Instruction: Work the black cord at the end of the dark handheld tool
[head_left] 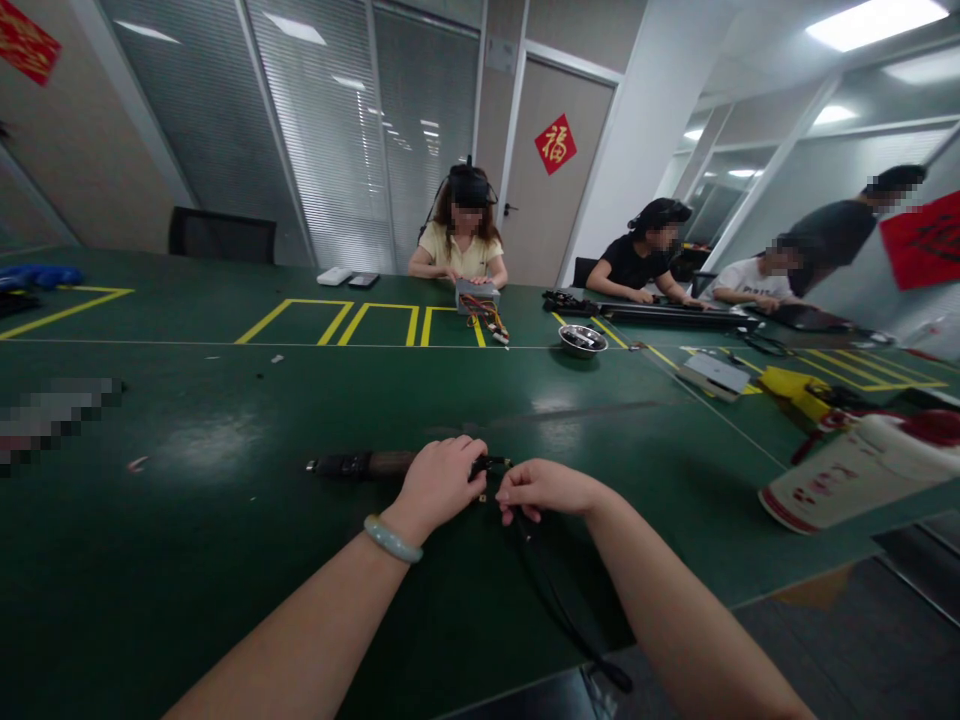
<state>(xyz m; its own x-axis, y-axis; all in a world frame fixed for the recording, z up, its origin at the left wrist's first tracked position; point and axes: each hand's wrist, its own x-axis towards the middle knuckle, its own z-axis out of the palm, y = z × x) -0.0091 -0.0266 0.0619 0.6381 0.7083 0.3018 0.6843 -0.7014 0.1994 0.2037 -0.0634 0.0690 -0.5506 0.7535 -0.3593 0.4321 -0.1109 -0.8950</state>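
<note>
A dark electric screwdriver (pixel 379 465) lies on the green table, its metal tip pointing left. Over its rear end are the curled fingers of my left hand (pixel 446 478), closed around it. My right hand (pixel 551 488) is just to the right, fingers pinched together at the upper end of a black cable (pixel 559 600); the exact grip is partly hidden. That cable runs down and right past the table's near edge. Between my hands shows a short dark wire-like piece (pixel 495 463). A tiny brass-coloured part (pixel 482 498) lies just below it.
A metal bowl (pixel 583 341) of small parts stands farther back. To the right are a grey box (pixel 714 375), a yellow item (pixel 796 397) and a large white cup (pixel 855 475). Across the table a person handles a metal box with wires (pixel 477 296); other people are at the right.
</note>
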